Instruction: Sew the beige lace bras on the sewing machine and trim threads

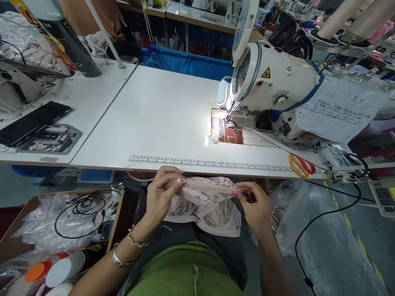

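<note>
A pale pink lace bra hangs between my hands over my lap, just in front of the table's edge. My left hand pinches its upper left edge between thumb and fingers. At the other end, my right hand grips the right edge of the same piece. The upper band is drawn out sideways between the two hands, and the patterned cups lie below it. Beyond the table edge stands a white sewing machine, its needle area lit and apart from the bra.
Scissors with orange and red handles lie near the table's front right. A printed ruler runs along the front edge. To the left lies a black phone. Below stands a box holding plastic bags and cables. A clear plastic sheet hangs at right.
</note>
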Motion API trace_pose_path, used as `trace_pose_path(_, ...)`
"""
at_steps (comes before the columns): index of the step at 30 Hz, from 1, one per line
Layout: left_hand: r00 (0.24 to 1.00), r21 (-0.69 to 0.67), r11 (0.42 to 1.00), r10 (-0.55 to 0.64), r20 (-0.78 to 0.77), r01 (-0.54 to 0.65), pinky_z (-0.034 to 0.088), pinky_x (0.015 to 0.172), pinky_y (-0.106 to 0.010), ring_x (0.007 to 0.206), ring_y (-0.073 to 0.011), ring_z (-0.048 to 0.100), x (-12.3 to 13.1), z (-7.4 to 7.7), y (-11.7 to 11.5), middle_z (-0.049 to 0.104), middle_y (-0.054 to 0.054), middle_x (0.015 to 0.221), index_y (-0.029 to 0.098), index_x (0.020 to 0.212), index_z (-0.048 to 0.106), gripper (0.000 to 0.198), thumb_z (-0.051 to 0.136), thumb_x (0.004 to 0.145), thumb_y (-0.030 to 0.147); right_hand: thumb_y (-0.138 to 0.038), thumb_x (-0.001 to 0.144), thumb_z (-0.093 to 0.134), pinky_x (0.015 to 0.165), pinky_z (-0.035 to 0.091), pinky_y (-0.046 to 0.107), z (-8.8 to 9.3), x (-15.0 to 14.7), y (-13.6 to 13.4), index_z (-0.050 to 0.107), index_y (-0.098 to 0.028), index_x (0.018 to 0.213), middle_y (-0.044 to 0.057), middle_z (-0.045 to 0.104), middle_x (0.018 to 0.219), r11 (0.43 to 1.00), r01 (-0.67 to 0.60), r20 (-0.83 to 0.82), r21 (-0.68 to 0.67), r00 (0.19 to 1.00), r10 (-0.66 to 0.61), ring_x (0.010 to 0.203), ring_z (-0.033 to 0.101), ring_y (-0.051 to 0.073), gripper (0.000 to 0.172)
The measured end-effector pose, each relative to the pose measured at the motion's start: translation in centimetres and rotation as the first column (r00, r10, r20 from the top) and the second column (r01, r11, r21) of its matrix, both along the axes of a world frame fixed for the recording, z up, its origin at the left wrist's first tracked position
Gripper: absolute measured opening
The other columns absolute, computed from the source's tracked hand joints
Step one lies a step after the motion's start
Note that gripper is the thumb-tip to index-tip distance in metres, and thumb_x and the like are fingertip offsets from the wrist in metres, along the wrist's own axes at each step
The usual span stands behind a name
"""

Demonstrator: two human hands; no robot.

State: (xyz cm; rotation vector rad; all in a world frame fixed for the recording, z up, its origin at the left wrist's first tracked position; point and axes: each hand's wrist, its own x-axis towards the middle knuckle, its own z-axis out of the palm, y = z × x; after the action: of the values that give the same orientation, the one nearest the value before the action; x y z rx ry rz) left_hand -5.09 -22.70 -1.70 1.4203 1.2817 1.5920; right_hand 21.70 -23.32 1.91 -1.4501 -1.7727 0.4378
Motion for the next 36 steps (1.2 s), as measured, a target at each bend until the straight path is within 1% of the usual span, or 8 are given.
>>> trace_pose_path(5,0.997,-0.064,0.998,-0.008,0.079,0.013,0.053,0.082,-0.029,0.1,-0.0201,0.062,-0.1,-0.5,-0.1,0.066,-0.003,0.1,0.025,0.083,0.077,0.005,0.077,0.086,0.022,-0.02,0.09,0.069,0.056,0.04,0.028,1.2,0.5,1.2,0.07,-0.025,0.079,0.0,0.065,0.07,0.99,-0.139,-0.045,-0.037,0.989,0.137,0.062,0.05,0.015,0.012)
trace_pose_path(8,0.989,-0.139,0.98,-0.131,0.071,0.14,0.054,0.085,-0.034,0.102,-0.0232,0.063,-1.4,0.1,0.2,0.066,-0.005,0.101,0.025,0.081,0.076,0.008,0.076,0.087,0.03,-0.02,0.09,0.068,0.052,0.037,0.027,2.7,1.2,1.6,0.069,-0.025,0.077,0.0,0.06,0.07,0.949,-0.281,-0.205,-0.139,0.946,0.25,0.059,0.046,0.014,0.014)
trace_pose_path(14,0.766,-0.311,0.768,-0.623,-0.159,0.561,0.048,0.102,-0.041,0.126,-0.0287,0.055,-1.6,3.3,0.4,0.061,-0.011,0.134,0.027,0.122,0.067,0.033,0.072,0.092,0.04,-0.018,0.087,0.069,0.058,0.04,0.027,4.9,-1.1,1.8,0.068,-0.023,0.075,0.0,0.059,0.07,0.819,-0.514,-0.213,-0.255,0.856,0.471,0.065,0.053,0.014,0.013)
trace_pose_path(16,0.699,-0.241,0.703,-0.706,-0.117,0.669,0.051,0.093,-0.034,0.113,-0.0238,0.06,0.0,3.8,0.1,0.063,-0.01,0.12,0.023,0.111,0.068,0.022,0.067,0.096,0.04,-0.016,0.086,0.068,0.061,0.041,0.026,4.6,-2.7,1.6,0.066,-0.022,0.076,0.0,0.06,0.07,0.814,-0.526,-0.144,-0.246,0.85,0.506,0.068,0.055,0.015,0.012)
trace_pose_path(20,0.737,-0.109,0.735,-0.675,-0.026,0.669,0.048,0.075,-0.025,0.086,-0.0154,0.058,2.5,3.6,-0.2,0.058,-0.004,0.09,0.018,0.079,0.063,0.03,0.059,0.101,0.037,-0.022,0.088,0.067,0.057,0.038,0.024,3.0,-3.7,1.3,0.062,-0.023,0.085,-0.001,0.063,0.075,0.819,-0.523,-0.122,-0.234,0.852,0.509,0.063,0.051,0.012,0.006)
trace_pose_path(27,0.779,-0.123,0.773,-0.627,0.004,0.622,0.046,0.068,-0.027,0.078,-0.0165,0.057,1.8,3.6,0.4,0.057,-0.004,0.084,0.019,0.078,0.064,0.032,0.06,0.1,0.04,-0.042,0.091,0.07,0.05,0.037,0.025,1.9,-1.3,1.3,0.058,-0.024,0.09,-0.001,0.062,0.073,0.79,-0.514,-0.246,-0.333,0.857,0.453,0.055,0.048,0.011,0.022)
trace_pose_path(31,0.776,-0.127,0.771,-0.63,-0.014,0.624,0.046,0.069,-0.028,0.079,-0.0169,0.057,1.9,3.6,0.6,0.056,-0.004,0.084,0.019,0.077,0.064,0.03,0.06,0.1,0.038,-0.043,0.09,0.073,0.05,0.041,0.025,2.1,-1.3,1.4,0.059,-0.025,0.1,0.0,0.066,0.077,0.829,-0.498,-0.31,-0.255,0.854,0.418,0.052,0.048,0.01,0.025)
trace_pose_path(36,0.759,-0.131,0.756,-0.65,-0.031,0.642,0.046,0.07,-0.027,0.08,-0.0168,0.057,1.9,3.7,0.6,0.056,-0.004,0.086,0.019,0.078,0.063,0.027,0.059,0.1,0.033,-0.033,0.095,0.067,0.06,0.05,0.027,2.4,-1.5,1.8,0.065,-0.026,0.095,0.006,0.074,0.096,0.802,-0.576,-0.248,-0.159,0.81,0.532,0.072,0.064,0.015,0.008)
